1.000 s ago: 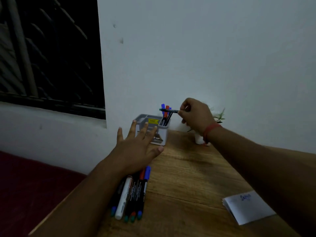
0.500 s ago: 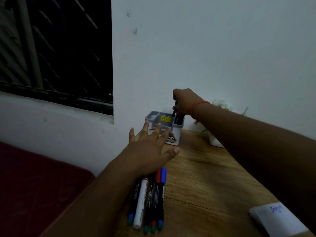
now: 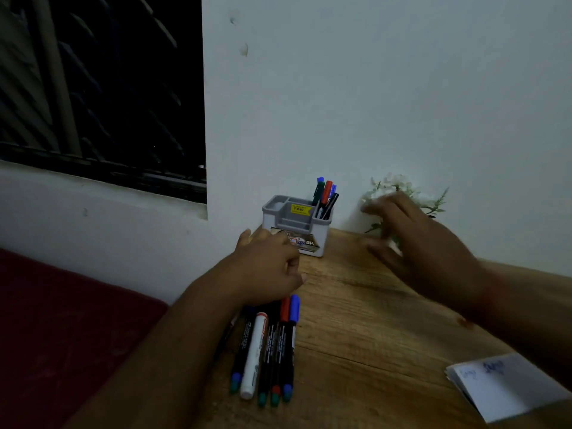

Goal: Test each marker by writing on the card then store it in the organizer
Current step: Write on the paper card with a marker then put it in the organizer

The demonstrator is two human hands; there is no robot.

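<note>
A grey organizer [image 3: 320, 235] stands at the back of the wooden table [image 3: 371, 320] against the wall. Several markers [image 3: 325, 196] stand in its right compartment. A row of several markers [image 3: 269, 351] lies on the table's left side. My left hand [image 3: 266, 267] hovers over their far ends with its fingers curled; whether it grips one is hidden. My right hand [image 3: 424, 249] is blurred, empty, its fingers spread, to the right of the organizer. The white card [image 3: 501, 388] with blue scribbles lies at the lower right.
A small white-flowered plant [image 3: 399, 187] stands by the wall behind my right hand. A dark barred window [image 3: 102, 88] fills the upper left. A red surface [image 3: 62, 320] lies below the table's left edge.
My right hand let go of the marker in the organizer and drew back to the right, now empty. My left hand's fingers went from spread flat to curled.
</note>
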